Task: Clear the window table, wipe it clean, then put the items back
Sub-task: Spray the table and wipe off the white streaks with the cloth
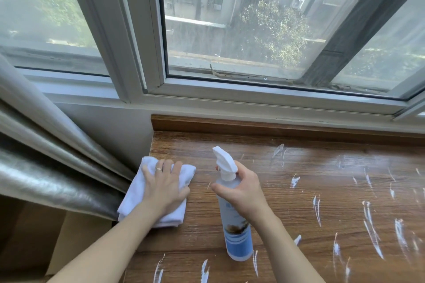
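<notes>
On the wooden window table [299, 190], at its left end: left hand [164, 187] laid flat, fingers straight and spread, pressing down on a folded white cloth [138, 197]. A ring on one finger. Cloth hanging partly over the table's left edge, close against the grey curtain [46, 163].

Just right of the cloth: right hand [241, 190] wrapped around the neck of a spray bottle [234, 232], below the white trigger head [224, 161]. Bottle tilted, base toward the near edge of the table, nozzle pointing up and away to the left. Pale translucent body, blue label on the lower part. Cannot tell whether a finger sits on the trigger.

Across the middle and right of the tabletop: many white streaks and smears [368, 225], some near the front edge as well. Left end near the cloth free of streaks.

Beyond the table: white-framed window [151, 53], building and a tree outside. Below the curtain at lower left: brown cardboard [34, 236].
</notes>
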`<state>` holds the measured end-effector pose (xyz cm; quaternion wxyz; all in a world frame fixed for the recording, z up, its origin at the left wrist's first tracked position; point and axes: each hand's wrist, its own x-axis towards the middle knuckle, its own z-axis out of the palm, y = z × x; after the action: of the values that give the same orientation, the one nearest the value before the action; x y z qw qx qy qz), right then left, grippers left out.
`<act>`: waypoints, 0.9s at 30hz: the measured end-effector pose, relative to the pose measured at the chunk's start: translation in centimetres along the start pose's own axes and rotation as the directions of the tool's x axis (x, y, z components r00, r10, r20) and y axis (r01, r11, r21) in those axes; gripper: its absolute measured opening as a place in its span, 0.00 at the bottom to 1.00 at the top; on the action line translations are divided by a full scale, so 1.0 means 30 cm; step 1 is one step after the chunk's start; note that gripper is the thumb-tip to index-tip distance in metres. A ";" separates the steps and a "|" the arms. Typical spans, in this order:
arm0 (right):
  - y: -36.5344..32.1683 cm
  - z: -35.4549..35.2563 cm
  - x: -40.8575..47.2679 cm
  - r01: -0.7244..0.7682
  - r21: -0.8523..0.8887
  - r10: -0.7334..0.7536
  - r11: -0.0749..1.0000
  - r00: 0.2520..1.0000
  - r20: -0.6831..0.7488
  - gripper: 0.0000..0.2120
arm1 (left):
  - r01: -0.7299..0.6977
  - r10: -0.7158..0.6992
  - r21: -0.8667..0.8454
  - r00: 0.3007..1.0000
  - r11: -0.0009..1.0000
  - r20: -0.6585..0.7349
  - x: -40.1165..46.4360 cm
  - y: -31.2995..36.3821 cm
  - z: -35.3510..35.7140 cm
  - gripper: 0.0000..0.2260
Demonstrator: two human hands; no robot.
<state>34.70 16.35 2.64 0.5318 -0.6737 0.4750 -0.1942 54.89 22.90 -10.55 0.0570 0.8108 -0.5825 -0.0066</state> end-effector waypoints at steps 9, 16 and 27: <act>0.017 0.014 -0.195 -0.058 0.005 0.059 0.998 0.998 -0.022 0.13 | 0.059 -0.067 0.039 0.969 0.998 0.238 0.130 0.004 -0.039 0.26; 0.072 0.035 -0.360 -0.119 0.029 0.120 0.992 0.992 -0.034 0.14 | 0.031 -0.032 0.008 0.965 0.999 0.259 0.036 -0.017 -0.056 0.30; 0.153 0.080 -0.537 -0.112 0.006 0.111 0.994 0.988 0.111 0.09 | 0.062 -0.071 0.039 0.956 0.997 0.283 -0.139 -0.007 -0.091 0.28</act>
<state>26.91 31.34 1.56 0.5714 -0.6525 0.4807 -0.1295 53.97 27.14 -8.11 -0.0396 0.8213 -0.5571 -0.1163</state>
